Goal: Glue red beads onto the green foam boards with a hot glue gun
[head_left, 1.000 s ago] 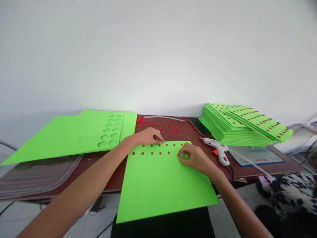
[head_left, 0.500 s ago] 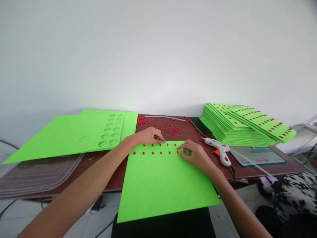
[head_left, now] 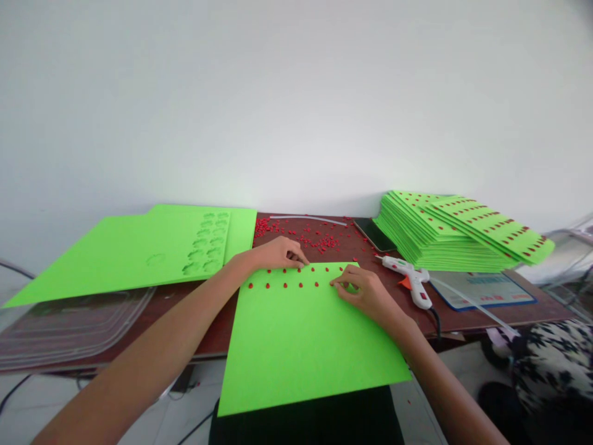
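A bright green sheet (head_left: 310, 346) lies partly on the table and partly over my lap, with two rows of small red pieces (head_left: 285, 285) near its far edge. My left hand (head_left: 286, 253) rests at that far edge, its fingers curled together; what they hold, if anything, is hidden. Thumb and forefinger of my right hand (head_left: 353, 283) are pinched at the right end of the nearer row, on something too small to make out. Loose red pieces (head_left: 324, 242) are scattered on the table beyond the sheet.
Large green sheets (head_left: 125, 247) cover the left side above clear plastic lids (head_left: 78, 327). At the right are a white glue gun (head_left: 414, 281), a phone (head_left: 374, 235), a stack of dotted green sheets (head_left: 445, 247) and a blue-edged mat (head_left: 491, 290). Patterned cloth (head_left: 556, 358) shows beyond.
The thumb and forefinger of my right hand have come together at the nearer row. My left hand has stayed almost in place.
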Tool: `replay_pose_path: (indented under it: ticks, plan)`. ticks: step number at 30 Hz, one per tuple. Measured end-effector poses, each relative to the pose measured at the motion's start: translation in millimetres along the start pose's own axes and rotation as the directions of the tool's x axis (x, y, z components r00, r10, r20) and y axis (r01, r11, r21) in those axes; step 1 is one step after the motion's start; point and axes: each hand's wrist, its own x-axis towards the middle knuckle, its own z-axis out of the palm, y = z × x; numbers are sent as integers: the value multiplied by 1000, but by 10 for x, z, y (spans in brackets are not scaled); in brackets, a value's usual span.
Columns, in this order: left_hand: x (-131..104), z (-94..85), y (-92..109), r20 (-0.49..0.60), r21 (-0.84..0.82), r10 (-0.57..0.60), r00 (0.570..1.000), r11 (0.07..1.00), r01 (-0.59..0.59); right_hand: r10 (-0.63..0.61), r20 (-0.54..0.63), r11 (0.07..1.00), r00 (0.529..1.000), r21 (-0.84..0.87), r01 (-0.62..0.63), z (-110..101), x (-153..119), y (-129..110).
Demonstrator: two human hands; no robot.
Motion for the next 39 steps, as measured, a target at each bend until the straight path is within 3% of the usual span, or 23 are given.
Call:
replay_pose_path:
  ticks: [13,19,25,39]
  plan:
    - [-3,4,-5,-3,1,5,1000,1000,-5,-51,-12,990,999,-130,49,96,-19,14]
    - [1,3,-14,1,14,8,1000,1000,-8,28,-178,995,984,-86,-44,34,-78,11]
    - [0,9,-49,0,22,19,1000,1000,-19,0,-84,996,996,-86,-8,67,-54,67]
    - [5,-1,3,9,13,-9,1000,1000,9,-21,-14,976,1000,-216,17,74,-26,20]
